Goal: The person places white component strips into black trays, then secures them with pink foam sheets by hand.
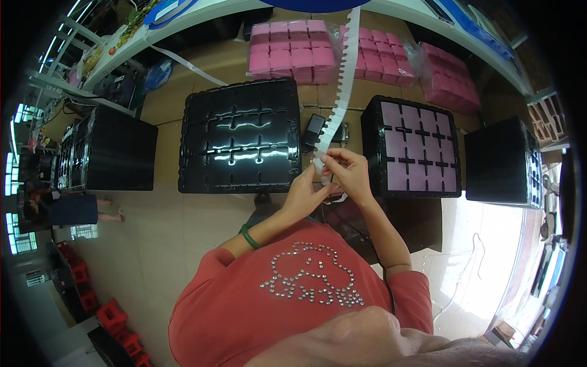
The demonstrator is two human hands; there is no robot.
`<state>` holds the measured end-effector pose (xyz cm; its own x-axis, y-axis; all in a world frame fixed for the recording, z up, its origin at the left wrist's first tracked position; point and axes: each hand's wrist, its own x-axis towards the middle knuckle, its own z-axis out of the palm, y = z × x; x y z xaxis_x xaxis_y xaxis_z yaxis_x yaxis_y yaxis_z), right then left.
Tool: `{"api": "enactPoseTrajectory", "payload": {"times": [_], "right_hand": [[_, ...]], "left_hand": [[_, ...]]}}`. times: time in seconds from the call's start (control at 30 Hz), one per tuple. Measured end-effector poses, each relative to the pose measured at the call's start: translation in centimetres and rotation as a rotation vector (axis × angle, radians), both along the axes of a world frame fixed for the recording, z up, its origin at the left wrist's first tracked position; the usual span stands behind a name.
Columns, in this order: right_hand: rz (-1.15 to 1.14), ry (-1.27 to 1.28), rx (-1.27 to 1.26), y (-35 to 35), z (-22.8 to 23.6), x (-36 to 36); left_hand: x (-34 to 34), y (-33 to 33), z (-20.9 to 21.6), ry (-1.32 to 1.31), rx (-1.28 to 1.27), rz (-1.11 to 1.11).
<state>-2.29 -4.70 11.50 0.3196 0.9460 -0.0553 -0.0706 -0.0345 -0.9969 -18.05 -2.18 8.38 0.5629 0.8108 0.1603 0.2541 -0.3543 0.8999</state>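
A long white strip with notched edges (344, 92), which looks like a strip of labels, comes down from the shelf above to my two hands. My left hand (304, 194) pinches its lower end, thumb and fingers close together. Just to the right, my right hand (348, 174) grips the strip between thumb and forefinger, its other fingers curled. The strip's very end is partly hidden by the fingers. Left of my hands stands a stack of glossy black compartment trays (239, 137). On the right is a black tray stack with pink pieces (422, 147) filling its top cells.
Bundles of pink blocks (292, 52) in clear plastic line the back of the brown bench. A small black device (313, 130) lies behind my hands. More black tray stacks (119, 150) stand at both ends. A white shelf edge (211, 13) overhangs the bench.
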Motion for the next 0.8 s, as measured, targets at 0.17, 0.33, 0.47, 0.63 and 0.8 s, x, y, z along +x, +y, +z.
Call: {"api": "enactPoseTrajectory", "payload": {"times": [0.17, 0.33, 0.47, 0.63, 0.8], "right_hand": [[0.093, -0.035, 0.067, -1.1, 0.3, -0.6], [0.245, 0.061, -0.146, -2.1, -1.2, -2.8], [0.261, 0.184, -0.189, -1.4, 0.1, -6.1], [0.223, 0.099, -0.151, -0.6, 0.3, -7.3], [0.138, -0.662, 0.028, 2.5, 1.4, -6.4]], "left_hand": [[-2.1, 0.8, 0.5, -0.409, -0.717, -0.138], [-5.7, 0.8, 2.6, -0.562, -0.994, -0.302], [-7.7, 1.4, 2.1, -0.475, -0.923, -0.406], [-9.9, 2.1, 2.4, -0.197, -0.615, -0.277], [-12.9, 2.2, 4.6, -0.194, -0.461, -0.204]]}}
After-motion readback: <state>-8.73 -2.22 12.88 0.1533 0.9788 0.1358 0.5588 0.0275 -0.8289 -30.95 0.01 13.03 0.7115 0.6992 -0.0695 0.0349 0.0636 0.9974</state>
